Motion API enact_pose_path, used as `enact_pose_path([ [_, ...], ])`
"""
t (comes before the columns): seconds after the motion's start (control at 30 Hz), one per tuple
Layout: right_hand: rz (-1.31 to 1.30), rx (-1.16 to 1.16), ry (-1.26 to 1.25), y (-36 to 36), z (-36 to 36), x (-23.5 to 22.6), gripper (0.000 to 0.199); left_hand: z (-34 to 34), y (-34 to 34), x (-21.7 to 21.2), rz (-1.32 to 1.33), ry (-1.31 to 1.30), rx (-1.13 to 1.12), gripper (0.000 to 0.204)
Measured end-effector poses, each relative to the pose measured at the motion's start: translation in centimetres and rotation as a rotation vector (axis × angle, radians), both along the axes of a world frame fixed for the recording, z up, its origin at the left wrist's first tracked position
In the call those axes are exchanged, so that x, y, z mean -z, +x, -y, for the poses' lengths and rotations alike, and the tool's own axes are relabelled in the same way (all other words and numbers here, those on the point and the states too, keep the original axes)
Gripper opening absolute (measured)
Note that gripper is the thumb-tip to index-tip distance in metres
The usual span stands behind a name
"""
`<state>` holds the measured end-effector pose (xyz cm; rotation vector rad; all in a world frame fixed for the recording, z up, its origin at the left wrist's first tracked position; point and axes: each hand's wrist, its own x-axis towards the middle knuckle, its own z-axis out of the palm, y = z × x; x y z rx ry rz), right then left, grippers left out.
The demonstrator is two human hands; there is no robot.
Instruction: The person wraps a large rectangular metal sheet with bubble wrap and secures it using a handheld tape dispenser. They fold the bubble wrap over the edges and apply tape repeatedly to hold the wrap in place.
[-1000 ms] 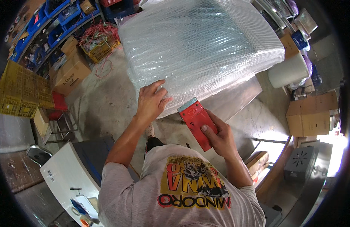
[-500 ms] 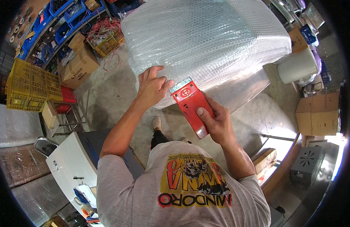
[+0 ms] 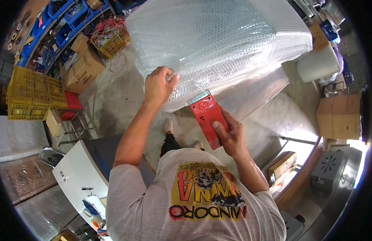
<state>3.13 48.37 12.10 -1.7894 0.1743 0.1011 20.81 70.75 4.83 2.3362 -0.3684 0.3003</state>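
Red tool (image 3: 207, 121), clamped in the right hand (image 3: 235, 140), now sits farther from the curled left hand (image 3: 158, 86), seemingly clearing access to the bubble wrap (image 3: 218, 52); left pinch unclear.

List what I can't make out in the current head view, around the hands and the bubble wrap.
Head view: what the bubble wrap encloses; its layers and glare obscure it.
Head view: the bubble wrap's far end; cut off by the top edge.
Head view: the right hand's fingertips, other than the thumb's; hidden beneath the red hand tool.
Head view: whether the left hand pinches the wrap; its own curled fingers hide the contact.
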Motion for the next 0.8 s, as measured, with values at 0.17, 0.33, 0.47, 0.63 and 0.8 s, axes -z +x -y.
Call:
enact_pose_path([
  [0.17, -0.018, -0.029, -0.02, -0.2, 0.1, 1.0, 0.059, -0.1, 0.7, -0.6, -0.077, -0.167, 0.048, 0.022],
  [0.33, 0.004, -0.018, -0.056, -0.2, 0.7, 6.1, 0.061, -0.1, 1.0, -0.3, -0.009, -0.049, 0.084, 0.023],
  [0.47, 0.029, 0.003, -0.052, -0.6, 1.1, 12.2, 0.062, 0.1, 0.5, -0.3, 0.01, -0.049, 0.086, 0.023],
  [0.63, 0.044, 0.044, 0.086, -2.4, 1.5, 19.7, 0.059, 0.3, 0.3, -0.6, 0.031, 0.09, 0.109, 0.033],
  [0.8, 0.002, 0.101, 0.076, -4.0, 2.3, 25.4, 0.056, 0.3, 0.5, -0.6, 0.114, 0.297, 0.155, 0.038],
])
